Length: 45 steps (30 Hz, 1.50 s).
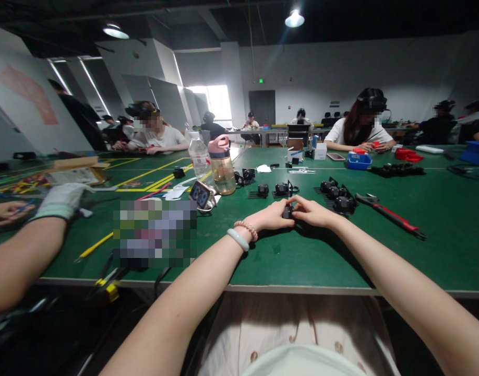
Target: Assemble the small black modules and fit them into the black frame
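A small black part [287, 211] sits between my hands just above the green table, mostly covered by fingers. My left hand [271, 215] is closed on its left side, thumb and fingertips against it. From the right, my right hand [313, 213] curves over with its fingertips pinched at the same part. Just beyond the hands lie more black parts with thin plates, one [282, 189] close behind my fingers and another [263, 190] further left. A cluster of black parts [338, 196] rests right of my right hand.
Red-handled pliers [392, 213] lie to the right. A small clock [201, 195], a tumbler [223, 169] and a clear bottle [200, 156] stand left of centre. A co-worker's gloved hand [61, 201] works at the left. A blue bin [359, 160] stands far right, near another seated person.
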{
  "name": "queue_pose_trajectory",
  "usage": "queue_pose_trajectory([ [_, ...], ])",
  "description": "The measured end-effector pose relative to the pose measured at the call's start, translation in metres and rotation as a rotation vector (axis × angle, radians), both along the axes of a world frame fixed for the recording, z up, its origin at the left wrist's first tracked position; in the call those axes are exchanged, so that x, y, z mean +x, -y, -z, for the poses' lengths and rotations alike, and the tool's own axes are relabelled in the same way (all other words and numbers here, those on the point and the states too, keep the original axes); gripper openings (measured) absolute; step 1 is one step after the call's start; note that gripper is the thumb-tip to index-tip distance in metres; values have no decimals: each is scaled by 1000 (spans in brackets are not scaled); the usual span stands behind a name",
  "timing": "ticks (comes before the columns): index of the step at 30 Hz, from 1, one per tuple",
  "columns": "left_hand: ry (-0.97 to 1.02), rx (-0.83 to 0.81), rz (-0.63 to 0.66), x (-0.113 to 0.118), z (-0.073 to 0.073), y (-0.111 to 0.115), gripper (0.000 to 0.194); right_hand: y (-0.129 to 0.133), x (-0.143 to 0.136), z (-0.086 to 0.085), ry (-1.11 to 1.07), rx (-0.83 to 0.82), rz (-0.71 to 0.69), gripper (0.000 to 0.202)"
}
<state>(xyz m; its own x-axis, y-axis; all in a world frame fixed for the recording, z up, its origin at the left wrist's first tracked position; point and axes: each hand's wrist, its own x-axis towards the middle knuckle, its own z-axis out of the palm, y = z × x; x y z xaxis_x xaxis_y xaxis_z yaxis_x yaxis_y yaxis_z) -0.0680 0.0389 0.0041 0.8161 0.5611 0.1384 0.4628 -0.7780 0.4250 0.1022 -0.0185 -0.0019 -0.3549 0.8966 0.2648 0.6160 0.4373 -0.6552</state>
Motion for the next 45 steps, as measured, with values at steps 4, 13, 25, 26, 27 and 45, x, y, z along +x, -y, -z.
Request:
queue_pose_trajectory([
  [4, 12, -1, 15, 0, 0, 0, 54, -1, 0, 1, 0, 13, -7, 36],
  [13, 25, -18, -8, 0, 2, -1, 56, -3, -1, 5, -11, 126, -42, 41],
  [25, 9, -9, -2, 0, 2, -2, 56, -7, 1, 9, -4, 182, -39, 44],
  [26, 9, -9, 1, 0, 2, -2, 56, -7, 1, 8, 1, 183, -39, 44],
  [27, 10, -7, 4, 0, 3, -2, 56, -7, 1, 8, 5, 184, -38, 44],
  [45, 13, 10, 3, 0, 4, -3, 58, -3, -1, 4, 22, 181, -38, 39],
])
